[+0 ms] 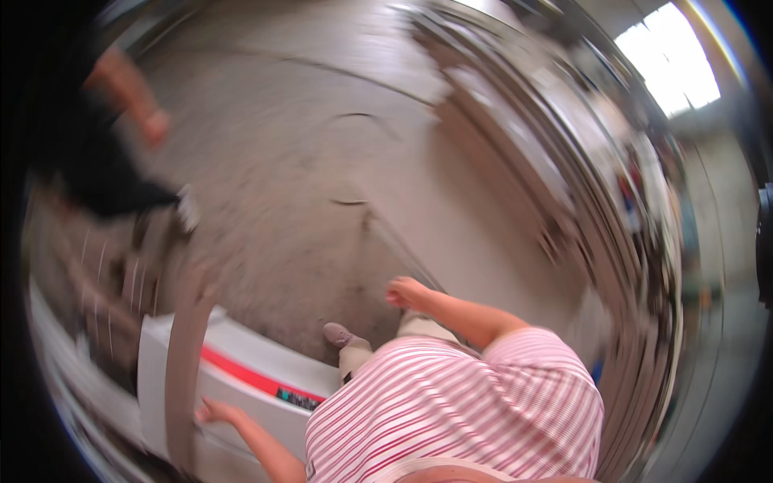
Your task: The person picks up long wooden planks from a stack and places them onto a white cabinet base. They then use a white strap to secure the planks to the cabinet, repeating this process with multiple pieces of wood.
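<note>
My left hand (214, 411) is at the right edge of a long, narrow brown board (187, 378), with its fingers closed on that edge. The board stands roughly upright and looks curved in this view; its upper end is smeared by motion. My right hand (405, 292) hangs in front of my body with the fingers curled in, and nothing shows in it. Right behind the board is a white machine housing (262, 350) with a red stripe and a small dark panel.
At the upper left a person in dark clothes (97, 153) is close by, one arm hanging down. Long stacks of brown boards (499, 145) line the right side. A flat grey-brown panel (451, 209) lies beside them. More brown pieces (105, 282) sit at the left.
</note>
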Tool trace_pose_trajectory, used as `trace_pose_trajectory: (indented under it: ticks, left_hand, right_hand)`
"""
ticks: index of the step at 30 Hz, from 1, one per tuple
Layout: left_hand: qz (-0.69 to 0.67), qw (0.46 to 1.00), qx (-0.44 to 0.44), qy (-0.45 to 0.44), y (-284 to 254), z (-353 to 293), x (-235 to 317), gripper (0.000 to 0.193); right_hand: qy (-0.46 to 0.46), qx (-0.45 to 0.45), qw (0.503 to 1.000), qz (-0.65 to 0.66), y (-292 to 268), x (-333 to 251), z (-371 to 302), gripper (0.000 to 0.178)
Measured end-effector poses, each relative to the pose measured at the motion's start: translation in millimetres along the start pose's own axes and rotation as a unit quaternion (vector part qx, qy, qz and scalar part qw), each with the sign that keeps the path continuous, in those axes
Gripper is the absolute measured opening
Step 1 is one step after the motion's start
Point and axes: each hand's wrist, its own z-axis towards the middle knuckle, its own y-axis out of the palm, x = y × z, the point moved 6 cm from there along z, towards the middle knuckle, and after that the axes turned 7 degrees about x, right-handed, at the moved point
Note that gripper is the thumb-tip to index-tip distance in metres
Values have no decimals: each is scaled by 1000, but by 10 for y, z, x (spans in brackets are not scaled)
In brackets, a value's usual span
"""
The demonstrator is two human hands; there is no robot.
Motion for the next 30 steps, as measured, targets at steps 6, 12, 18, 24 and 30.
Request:
trace_pose_trajectory:
  ticks: [6, 12, 18, 24, 30]
  left_hand:
    - [144, 838, -506, 148, 491, -2484, 237, 62]
    - [343, 573, -738, 97, 365, -4223, 102, 51]
    - [383, 545, -743, 63, 474, -4829, 160, 34]
    - [411, 533, -736, 70, 385, -5445, 574, 33]
    - [394, 547, -736, 67, 390, -5857, 835, 34]
  right_hand:
    - [-25, 132, 989, 62, -1393, 168, 200, 29]
    - [-135, 457, 867, 147, -4147, 753, -45, 37]
    - [-103, 472, 636, 601, -6159, 1641, -273, 46]
    - [-256, 353, 577, 691, -6409, 1215, 277, 74]
    - [-224, 400, 608, 648, -6260, 866, 364, 63]
